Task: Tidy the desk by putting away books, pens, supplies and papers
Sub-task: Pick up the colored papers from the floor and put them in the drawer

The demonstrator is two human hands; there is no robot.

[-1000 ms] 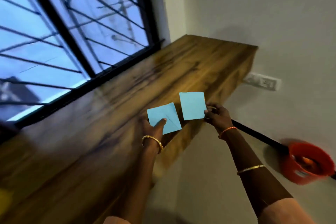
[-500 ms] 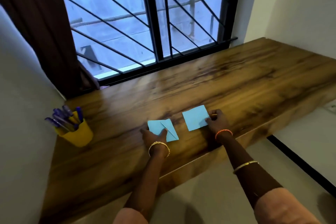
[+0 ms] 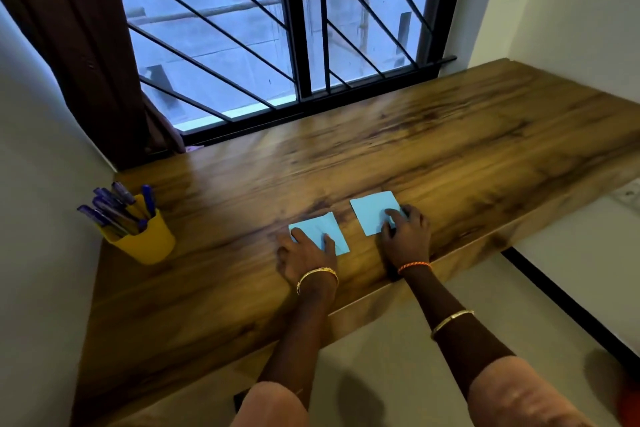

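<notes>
1. the near edge of the left blue paper (image 3: 320,230) lies under the fingers of the left hand (image 3: 304,258), so that edge cannot be seen.
2. the near right corner of the right blue paper (image 3: 372,211) is covered by the right hand (image 3: 407,241).
3. the lower parts of the pens (image 3: 114,208) are hidden inside the yellow cup (image 3: 145,243); their number is hard to count.
4. the desk (image 3: 415,149) runs out of view at the right edge and at the bottom left.
5. a wall socket (image 3: 632,196) at the right edge is cut off, detail too small to tell.
6. a red-orange thing (image 3: 630,406) at the bottom right corner is cut off and blurred.
7. the brown curtain (image 3: 69,28) is cut off by the top edge.
</notes>
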